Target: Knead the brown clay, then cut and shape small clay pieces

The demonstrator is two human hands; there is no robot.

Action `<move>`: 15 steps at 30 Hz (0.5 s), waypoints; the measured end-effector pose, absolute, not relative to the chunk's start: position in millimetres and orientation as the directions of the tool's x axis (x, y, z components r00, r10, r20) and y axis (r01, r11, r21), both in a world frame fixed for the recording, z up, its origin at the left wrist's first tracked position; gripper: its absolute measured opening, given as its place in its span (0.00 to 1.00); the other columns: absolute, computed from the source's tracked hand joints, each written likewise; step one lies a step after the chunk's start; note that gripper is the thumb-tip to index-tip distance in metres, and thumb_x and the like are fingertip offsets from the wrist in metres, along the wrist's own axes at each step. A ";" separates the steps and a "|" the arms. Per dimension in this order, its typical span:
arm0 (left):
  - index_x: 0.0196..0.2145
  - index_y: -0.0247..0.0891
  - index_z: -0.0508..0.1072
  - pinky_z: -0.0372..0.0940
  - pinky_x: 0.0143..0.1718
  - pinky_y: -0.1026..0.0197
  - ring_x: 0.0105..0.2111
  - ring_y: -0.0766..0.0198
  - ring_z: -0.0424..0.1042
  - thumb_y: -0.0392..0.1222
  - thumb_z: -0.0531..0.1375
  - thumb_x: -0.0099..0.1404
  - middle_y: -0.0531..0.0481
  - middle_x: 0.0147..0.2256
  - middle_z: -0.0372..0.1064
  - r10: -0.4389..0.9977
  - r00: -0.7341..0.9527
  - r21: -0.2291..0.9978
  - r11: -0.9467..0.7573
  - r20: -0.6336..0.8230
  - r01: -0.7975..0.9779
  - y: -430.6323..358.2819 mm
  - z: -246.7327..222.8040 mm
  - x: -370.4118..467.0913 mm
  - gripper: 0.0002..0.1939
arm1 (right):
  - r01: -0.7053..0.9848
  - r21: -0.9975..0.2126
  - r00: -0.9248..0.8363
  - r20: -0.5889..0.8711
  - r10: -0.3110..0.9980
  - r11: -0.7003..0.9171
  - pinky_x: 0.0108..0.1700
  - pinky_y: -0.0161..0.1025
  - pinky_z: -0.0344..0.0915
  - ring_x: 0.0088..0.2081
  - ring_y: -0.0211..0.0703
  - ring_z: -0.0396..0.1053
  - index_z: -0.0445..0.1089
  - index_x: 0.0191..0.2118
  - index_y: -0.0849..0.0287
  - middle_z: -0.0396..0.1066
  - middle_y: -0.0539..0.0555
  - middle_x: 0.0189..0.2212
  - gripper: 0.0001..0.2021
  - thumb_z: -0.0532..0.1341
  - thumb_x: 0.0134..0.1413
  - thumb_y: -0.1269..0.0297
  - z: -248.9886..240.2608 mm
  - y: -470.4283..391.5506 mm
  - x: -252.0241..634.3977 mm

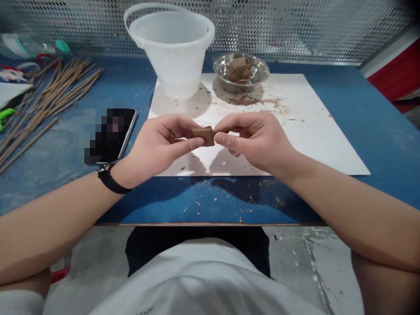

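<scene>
A small brown block of clay [207,136] with flat sides is held above the white board [315,131]. My left hand [167,138] pinches it between thumb and fingers from the left. On the other side, my right hand [251,138] has its thumb and index finger pressed together at the block's right edge; whether a bit of clay sits between those fingertips is hard to see. Behind the hands, a larger lump of clay [239,70] rests in a shiny metal bowl [225,81]. Brown crumbs lie around the bowl.
A white bucket [177,61] stands at the back of the board. Left of my hands lies a phone [113,135], then a bundle of thin sticks [55,96] and a plastic bottle [33,46]. A perforated metal screen [295,30] borders the blue table [370,118].
</scene>
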State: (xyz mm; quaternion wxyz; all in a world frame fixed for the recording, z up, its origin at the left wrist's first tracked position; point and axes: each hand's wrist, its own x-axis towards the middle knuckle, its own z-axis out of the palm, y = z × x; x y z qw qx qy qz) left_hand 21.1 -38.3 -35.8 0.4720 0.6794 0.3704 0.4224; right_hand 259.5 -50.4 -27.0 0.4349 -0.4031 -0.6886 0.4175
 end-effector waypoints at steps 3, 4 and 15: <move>0.44 0.39 0.82 0.83 0.52 0.44 0.45 0.49 0.88 0.58 0.76 0.64 0.44 0.43 0.86 0.896 0.391 0.945 -0.290 0.212 0.153 -37.4 -38.4 20.1 0.22 | 0.192 -0.926 -0.293 0.263 0.919 0.326 0.29 0.41 0.69 0.34 0.43 0.76 0.83 0.35 0.52 0.81 0.52 0.32 0.16 0.77 0.57 0.45 -24.8 -50.1 259.1; 0.45 0.40 0.82 0.83 0.52 0.43 0.45 0.48 0.88 0.59 0.76 0.65 0.44 0.43 0.86 0.896 0.392 0.942 -0.292 0.208 0.167 -36.7 -39.5 19.9 0.22 | 0.191 -0.926 -0.288 0.265 0.920 0.327 0.29 0.40 0.69 0.34 0.42 0.75 0.83 0.35 0.52 0.81 0.51 0.32 0.16 0.78 0.57 0.44 -24.4 -50.2 258.6; 0.55 0.41 0.77 0.84 0.49 0.43 0.43 0.51 0.87 0.48 0.73 0.68 0.45 0.40 0.85 0.889 0.453 0.991 -0.117 0.074 0.068 -30.1 -42.7 19.0 0.21 | 0.123 -0.971 -0.315 0.158 0.936 0.205 0.22 0.39 0.59 0.24 0.35 0.63 0.81 0.34 0.54 0.76 0.50 0.27 0.21 0.79 0.53 0.40 -32.8 -47.9 256.6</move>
